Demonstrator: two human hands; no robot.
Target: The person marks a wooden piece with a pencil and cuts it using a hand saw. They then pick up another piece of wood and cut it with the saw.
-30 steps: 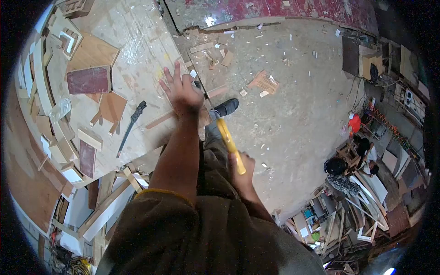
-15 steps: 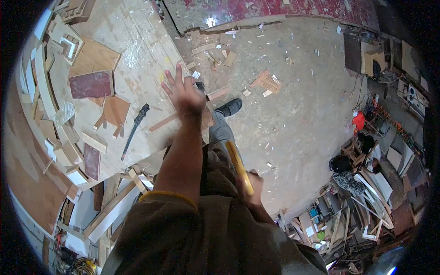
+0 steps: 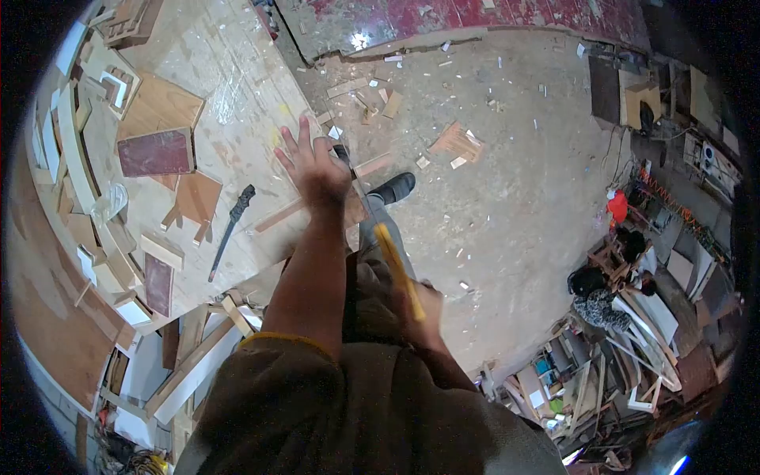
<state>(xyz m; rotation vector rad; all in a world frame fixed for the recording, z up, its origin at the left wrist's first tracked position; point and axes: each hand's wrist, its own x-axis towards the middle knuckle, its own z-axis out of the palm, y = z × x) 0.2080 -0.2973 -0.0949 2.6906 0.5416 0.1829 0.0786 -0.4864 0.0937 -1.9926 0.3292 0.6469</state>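
My left hand is palm down at the edge of the wooden worktable, its fingers spread. Beside its wrist lies a thin wooden strip, partly covered by the forearm. A brown wood end shows on the other side of that wrist. In front of my body, my right hand is wrapped round a long yellow-handled tool, which slants up towards the left hand. The tool's far end is thin and blurred. On the table, left of the left forearm, lies a dark tool with a wrapped handle.
Wood panels and a dark red board lie on the table. Curved wooden pieces line its left side. Offcuts litter the concrete floor. Another person is by stacked wood at the right.
My right hand and the yellow-handled tool have moved forward and slightly left, closer to the left hand. The left hand keeps its place on the table edge.
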